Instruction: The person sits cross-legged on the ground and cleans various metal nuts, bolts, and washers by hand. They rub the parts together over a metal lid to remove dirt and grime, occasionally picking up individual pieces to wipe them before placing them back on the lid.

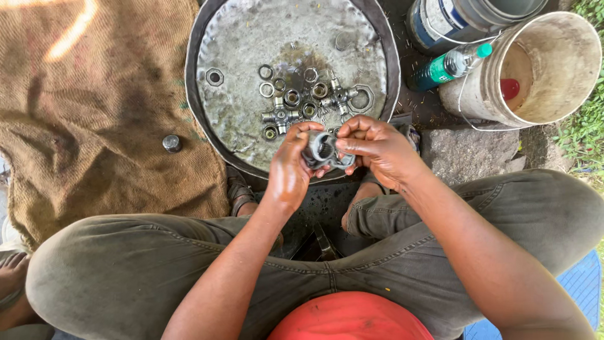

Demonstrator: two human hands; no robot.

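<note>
Both my hands meet over the near rim of a round metal pan [234, 135]. My left hand [290, 170] and my right hand [379, 148] together grip one greasy grey metal part with a round bore [323, 150]. Fingers of each hand wrap its sides. In the pan beyond my hands lie several small metal pieces: bearing cups [292, 97], rings [266, 72], a cross-shaped joint piece [340, 96] and a hexagonal nut [214, 77].
Brown burlap sacking [94, 107] covers the ground at left, with a small metal cap [172, 143] on it. At upper right stand a dirty white bucket [553, 63], a green bottle [448, 66] and a blue-labelled can [440, 19]. My crossed legs fill the foreground.
</note>
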